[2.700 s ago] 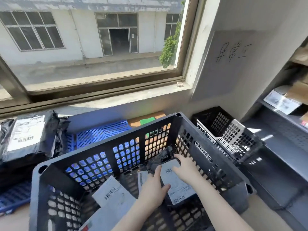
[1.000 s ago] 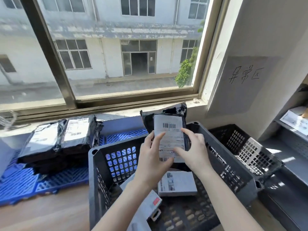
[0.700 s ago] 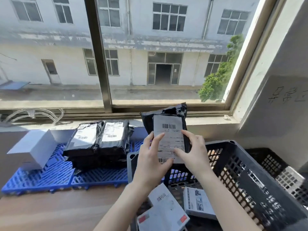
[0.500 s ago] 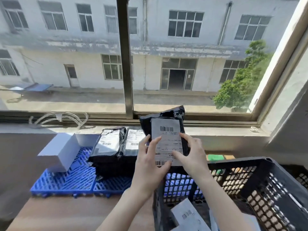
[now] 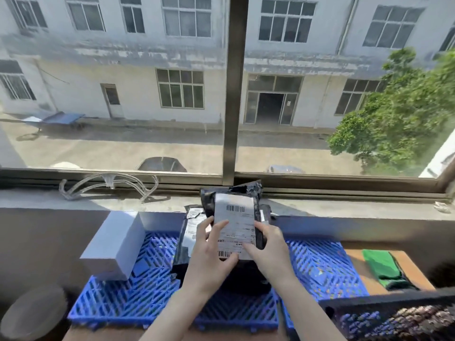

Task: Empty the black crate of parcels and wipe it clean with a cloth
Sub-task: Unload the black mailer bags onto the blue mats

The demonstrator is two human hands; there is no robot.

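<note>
You hold the black parcel (image 5: 235, 223) upright over the stacked parcels (image 5: 189, 238) on the blue pallet (image 5: 317, 264), left hand (image 5: 209, 257) and right hand (image 5: 269, 252) both clamped on its label, forearms reaching forward; crate (image 5: 394, 313) lower right.

box (image 5: 113, 244) left of parcels (image 5: 189, 239), cloth (image 5: 380, 265) right

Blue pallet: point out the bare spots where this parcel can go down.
The blue pallet is bare on its right half, between the parcel stack and the green cloth. A narrower bare strip runs along its near edge, left of the arms. The left end is crowded: the white box sits there, close to the stack. Both hands hold the parcel over the stack.
</note>
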